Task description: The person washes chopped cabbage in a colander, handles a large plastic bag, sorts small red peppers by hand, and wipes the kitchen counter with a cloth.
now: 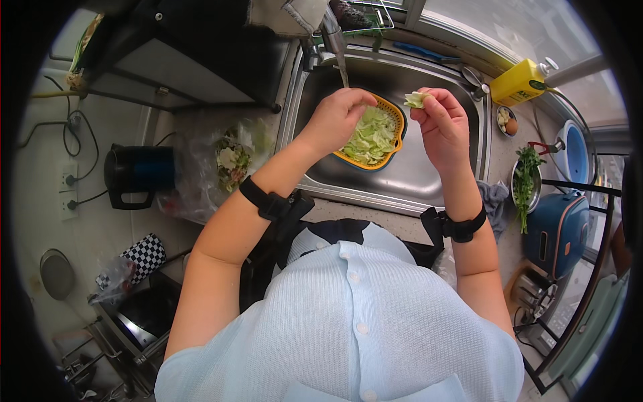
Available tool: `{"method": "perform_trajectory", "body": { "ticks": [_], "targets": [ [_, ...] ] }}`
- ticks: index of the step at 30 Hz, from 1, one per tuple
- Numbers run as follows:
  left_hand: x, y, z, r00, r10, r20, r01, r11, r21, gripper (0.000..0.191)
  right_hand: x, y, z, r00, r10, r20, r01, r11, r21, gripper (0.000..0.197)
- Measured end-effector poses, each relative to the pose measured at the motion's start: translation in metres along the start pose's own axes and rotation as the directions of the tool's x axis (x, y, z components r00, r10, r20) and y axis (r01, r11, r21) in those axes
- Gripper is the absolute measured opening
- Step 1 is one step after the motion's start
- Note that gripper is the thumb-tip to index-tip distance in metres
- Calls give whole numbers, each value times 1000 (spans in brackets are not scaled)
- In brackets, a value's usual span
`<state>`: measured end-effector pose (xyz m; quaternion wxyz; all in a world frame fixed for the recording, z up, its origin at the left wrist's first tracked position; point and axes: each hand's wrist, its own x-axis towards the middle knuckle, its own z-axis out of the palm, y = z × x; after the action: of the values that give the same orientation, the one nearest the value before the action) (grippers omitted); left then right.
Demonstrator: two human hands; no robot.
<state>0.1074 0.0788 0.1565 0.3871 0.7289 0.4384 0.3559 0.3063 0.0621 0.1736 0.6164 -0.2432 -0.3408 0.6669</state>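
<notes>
Torn pale green cabbage leaves (373, 134) fill a yellow colander basket (398, 113) nested in a dark outer bowl, inside the steel sink (417, 176). Water runs from the faucet (332, 35) close by my left hand (339, 118), which is over the left side of the basket. Its fingers are bent, and what lies between their tips cannot be made out. To the right of the basket, above the sink, my right hand (444, 118) pinches a small piece of cabbage leaf (415, 99) between thumb and fingers.
Left of the sink, a plastic bag (201, 173) with vegetable scraps (233, 158) lies beside a black electric kettle (138, 176). On the right are a yellow pump bottle (518, 83), a small bowl with an egg (511, 126), leafy greens (526, 176) on a metal bowl and a blue appliance (557, 236).
</notes>
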Motion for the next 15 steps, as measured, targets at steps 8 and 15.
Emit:
{"method": "perform_trajectory", "body": {
  "ticks": [8, 15],
  "targets": [
    [-5, -20, 1, 932, -348, 101, 353, 935, -34, 31, -2, 28, -38, 851, 488, -194, -509, 673, -536, 13],
    [-44, -49, -29, 907, -390, 157, 392, 920, 20, 24, -7, 31, 16, 990, 116, -83, -142, 826, -546, 13]
  ]
}}
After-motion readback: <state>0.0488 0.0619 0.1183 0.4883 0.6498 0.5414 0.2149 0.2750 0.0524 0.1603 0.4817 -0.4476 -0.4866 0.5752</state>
